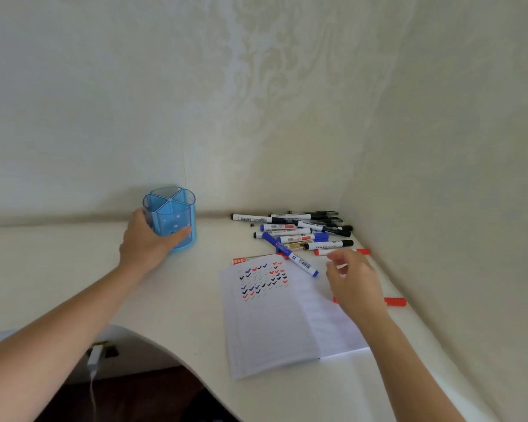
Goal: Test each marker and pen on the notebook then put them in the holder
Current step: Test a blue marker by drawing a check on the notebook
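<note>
Holder [173, 216] empty, left hand [142, 240] gripping it; markers [299, 233] piled beside ticked notebook [272, 330] (none stowed); right hand [355, 283] loose, empty.

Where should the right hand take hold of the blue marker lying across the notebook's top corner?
Probably on the white barrel near its lower end, pinched from above and from the right. The blue marker lies flat and diagonal; that end rests free on the notebook, close to the right hand, while its capped upper end reaches into the marker pile.
</note>
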